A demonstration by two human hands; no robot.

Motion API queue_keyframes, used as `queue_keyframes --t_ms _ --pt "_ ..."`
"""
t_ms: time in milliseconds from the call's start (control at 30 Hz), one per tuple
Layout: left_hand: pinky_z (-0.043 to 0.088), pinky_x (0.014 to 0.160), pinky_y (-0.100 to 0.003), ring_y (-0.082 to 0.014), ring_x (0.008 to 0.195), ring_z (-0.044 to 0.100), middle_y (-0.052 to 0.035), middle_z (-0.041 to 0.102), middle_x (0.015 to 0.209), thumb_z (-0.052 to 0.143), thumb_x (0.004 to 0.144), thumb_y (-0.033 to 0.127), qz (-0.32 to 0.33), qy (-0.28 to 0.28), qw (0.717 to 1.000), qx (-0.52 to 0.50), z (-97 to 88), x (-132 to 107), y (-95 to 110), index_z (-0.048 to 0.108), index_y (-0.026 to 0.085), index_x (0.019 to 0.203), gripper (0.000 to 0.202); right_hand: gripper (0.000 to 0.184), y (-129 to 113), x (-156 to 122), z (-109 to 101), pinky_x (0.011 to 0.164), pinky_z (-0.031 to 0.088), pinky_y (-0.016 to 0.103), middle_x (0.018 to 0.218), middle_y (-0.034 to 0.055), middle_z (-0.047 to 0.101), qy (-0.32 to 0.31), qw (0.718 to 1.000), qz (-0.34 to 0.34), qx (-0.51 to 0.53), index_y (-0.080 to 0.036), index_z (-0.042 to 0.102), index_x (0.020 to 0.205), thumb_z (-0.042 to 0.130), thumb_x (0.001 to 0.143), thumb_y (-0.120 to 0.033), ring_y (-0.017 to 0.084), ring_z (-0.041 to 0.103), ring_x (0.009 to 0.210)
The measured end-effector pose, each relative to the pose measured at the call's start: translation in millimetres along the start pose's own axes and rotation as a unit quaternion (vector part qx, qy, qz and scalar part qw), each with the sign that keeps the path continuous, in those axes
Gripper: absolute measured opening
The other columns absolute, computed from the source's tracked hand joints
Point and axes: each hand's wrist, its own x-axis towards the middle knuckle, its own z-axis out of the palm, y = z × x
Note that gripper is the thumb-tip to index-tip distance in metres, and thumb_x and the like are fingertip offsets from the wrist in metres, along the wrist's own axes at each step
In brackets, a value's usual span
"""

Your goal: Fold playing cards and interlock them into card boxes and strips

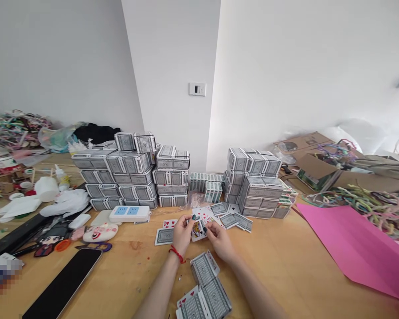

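Note:
My left hand (pixel 182 231), with a red string bracelet at the wrist, pinches the upper left part of a playing card (pixel 197 231) that shows a picture face. From the other side, the fingers of my right hand (pixel 221 241) are closed at the card's right edge. Loose playing cards lie behind my hands, some face up and some showing grey patterned backs (pixel 229 220). To the left of my left hand a face-down card (pixel 164 236) overlaps a heart card (pixel 170 223). Between my forearms sit blocks of folded cards (pixel 204 270).
Stacked card blocks rise at the left (pixel 119 177) and right (pixel 259 186), with small card boxes (pixel 206 181) between them. A white power strip (pixel 129 213), a phone (pixel 64 283) and craft items lie left. Pink paper (pixel 355 252) and a cardboard box (pixel 319 173) are right.

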Motion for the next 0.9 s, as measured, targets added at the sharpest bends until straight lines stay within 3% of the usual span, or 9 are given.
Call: queue_keyframes --t_ms 167,533,733,900 --pt "0.044 0.070 -0.027 -0.0177 0.078 0.058 -0.0056 0.065 0.083 0.056 0.064 0.033 0.013 -0.078 0.997 -0.004 -1.2 -4.1 11.2 0.063 0.014 0.079 0.025 0.017 9.9 1.3 -2.3 0.062 0.041 0.029 0.070 0.0013 0.051 0.053 0.998 -0.021 -0.031 -0.020 0.047 0.077 0.043 0.078 -0.036 0.016 0.050 0.065" --pt "0.042 0.061 -0.024 -0.0140 0.064 0.055 -0.0020 0.063 0.071 0.057 0.064 0.030 0.022 -0.100 0.988 0.113 -1.2 -5.8 10.7 0.063 0.015 0.072 0.019 0.007 -0.4 -4.4 4.2 0.054 0.033 0.024 0.062 -0.0017 0.044 0.027 0.980 -0.059 -0.186 -0.020 0.042 0.069 0.044 0.074 -0.025 0.014 0.040 0.058" --pt "0.042 0.066 -0.025 -0.0155 0.069 0.056 -0.0034 0.064 0.071 0.058 0.063 0.026 0.036 -0.127 0.982 0.138 0.1 -9.7 17.7 0.064 0.015 0.069 0.014 0.010 0.9 -3.5 4.2 0.052 0.031 0.023 0.059 -0.0032 0.038 0.033 0.976 -0.063 -0.204 -0.021 0.035 0.063 0.040 0.070 -0.018 0.013 0.037 0.056" --pt "0.042 0.063 -0.025 -0.0153 0.067 0.055 -0.0035 0.064 0.068 0.055 0.066 0.031 0.049 -0.154 0.977 0.139 0.4 -9.5 15.7 0.063 0.015 0.067 0.018 0.010 0.0 -4.4 4.6 0.052 0.029 0.022 0.058 -0.0027 0.040 0.028 0.970 -0.061 -0.234 -0.020 0.037 0.061 0.040 0.065 -0.012 0.013 0.038 0.057"
